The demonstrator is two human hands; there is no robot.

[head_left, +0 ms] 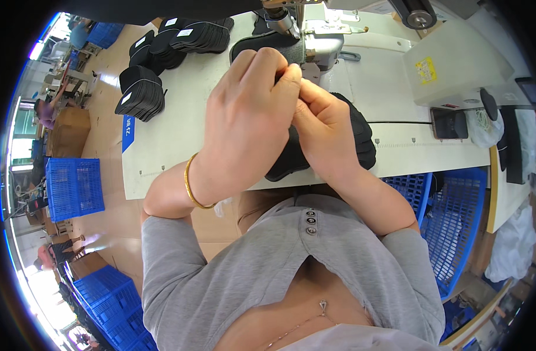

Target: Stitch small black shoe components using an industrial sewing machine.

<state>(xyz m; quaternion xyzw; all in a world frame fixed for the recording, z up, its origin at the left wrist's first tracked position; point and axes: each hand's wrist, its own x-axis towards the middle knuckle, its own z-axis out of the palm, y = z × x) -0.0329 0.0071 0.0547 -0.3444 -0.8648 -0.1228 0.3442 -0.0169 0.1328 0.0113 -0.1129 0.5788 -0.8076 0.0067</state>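
Observation:
My left hand [244,111], with a gold bangle on its wrist, and my right hand [326,131] meet fingertip to fingertip just in front of the sewing machine head [282,22]. Both are closed in a pinch. Whatever lies between the fingertips is too small or hidden to name. Beyond the left knuckles, a black padded fabric piece [253,43] with a grey strip lies beside the machine's narrow arm [326,50]. Beneath and behind the right hand are black fabric pieces [361,136], partly covered by my hands and wrists.
Tied bundles of black pieces [140,92] stand at the table's [180,134] far left. Blue crates sit on the floor at left [75,188] and beside the table at right [455,228]. A dark box [449,124] and a plastic bag [484,127] lie at the right. People are in the background.

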